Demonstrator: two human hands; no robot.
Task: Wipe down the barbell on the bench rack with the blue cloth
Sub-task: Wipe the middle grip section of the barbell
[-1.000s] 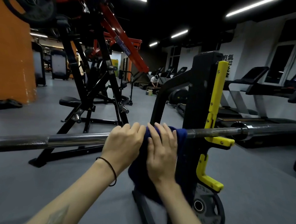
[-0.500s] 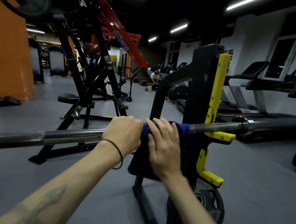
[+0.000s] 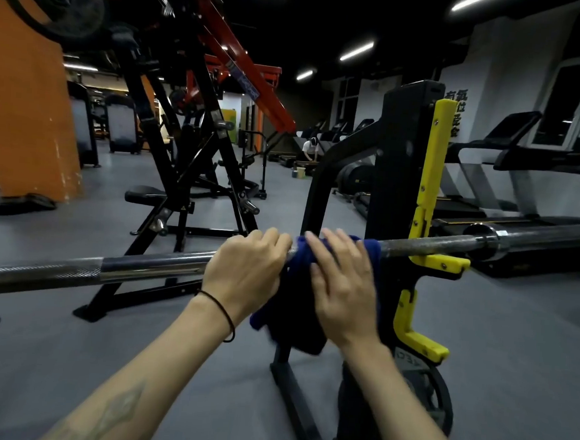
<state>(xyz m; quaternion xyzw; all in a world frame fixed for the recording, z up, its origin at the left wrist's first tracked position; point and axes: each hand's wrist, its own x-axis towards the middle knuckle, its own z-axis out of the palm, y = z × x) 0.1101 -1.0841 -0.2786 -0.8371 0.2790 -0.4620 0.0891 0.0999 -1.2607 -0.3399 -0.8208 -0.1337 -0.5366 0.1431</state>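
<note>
- A long steel barbell (image 3: 141,269) with knurled grip sections runs across the room, resting on the yellow hook of a black bench rack upright (image 3: 403,179).
- The left hand (image 3: 243,273) curls over the bare bar.
- Just beside it, a dark blue cloth (image 3: 292,309) drapes over the bar, its tail hanging below.
- The right hand (image 3: 342,285) presses the cloth with spread, nearly straight fingers.
- Treadmills (image 3: 523,201) line the right-hand wall.

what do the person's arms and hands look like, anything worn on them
Both forearms are bare, with no sleeves or gloves in view. The left hand has a thin black band around its wrist and a faint diamond-shaped tattoo on the forearm. The right hand wears nothing visible.
</note>
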